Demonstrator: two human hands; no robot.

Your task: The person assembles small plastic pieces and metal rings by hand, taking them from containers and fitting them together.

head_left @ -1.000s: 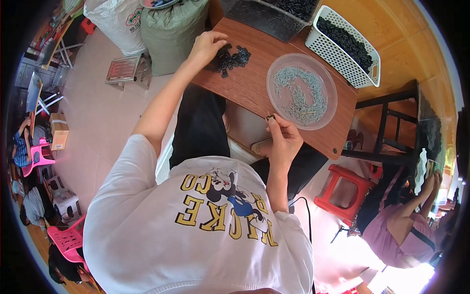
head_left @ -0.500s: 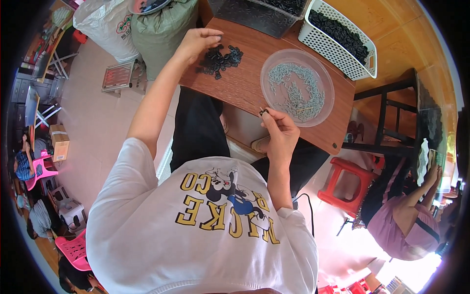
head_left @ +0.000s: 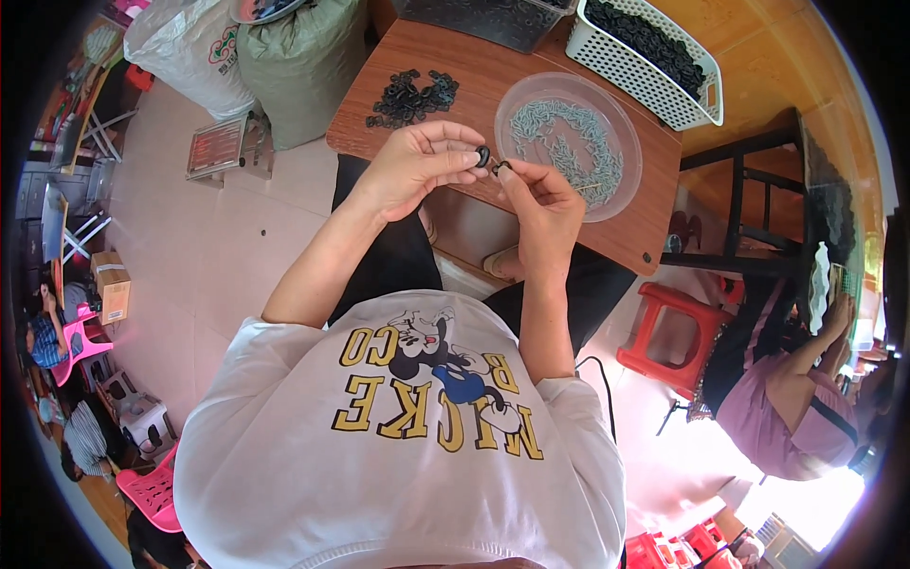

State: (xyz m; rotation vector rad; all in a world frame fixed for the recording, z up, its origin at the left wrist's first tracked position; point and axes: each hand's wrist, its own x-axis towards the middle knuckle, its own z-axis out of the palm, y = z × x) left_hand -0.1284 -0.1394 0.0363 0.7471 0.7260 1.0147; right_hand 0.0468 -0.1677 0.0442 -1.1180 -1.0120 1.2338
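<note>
My left hand (head_left: 422, 166) pinches a small black ring-shaped part (head_left: 482, 156) between thumb and fingertips. Close beside it, my right hand (head_left: 545, 204) grips another small black part (head_left: 500, 168), which seems to have a thin pin sticking out toward the left hand's ring. Whether the two pieces touch I cannot tell. Both hands are just over the front edge of the brown wooden table (head_left: 379, 71). Beyond my left hand lies a loose pile of small black parts (head_left: 412, 97). A round translucent tray (head_left: 626, 142) of small grey screw-like pins (head_left: 559, 142) stands beyond my right hand.
At the table's back are a white perforated basket (head_left: 654, 90) of black parts and a clear bin (head_left: 483, 24). Sacks (head_left: 294, 81) and a low metal stool (head_left: 218, 152) stand left. A red stool (head_left: 668, 337) and a person in pink (head_left: 796, 417) are to the right.
My left hand has come from the black pile back toward my right hand, now with a black ring in its fingers. The right hand stays near the table edge, holding its part.
</note>
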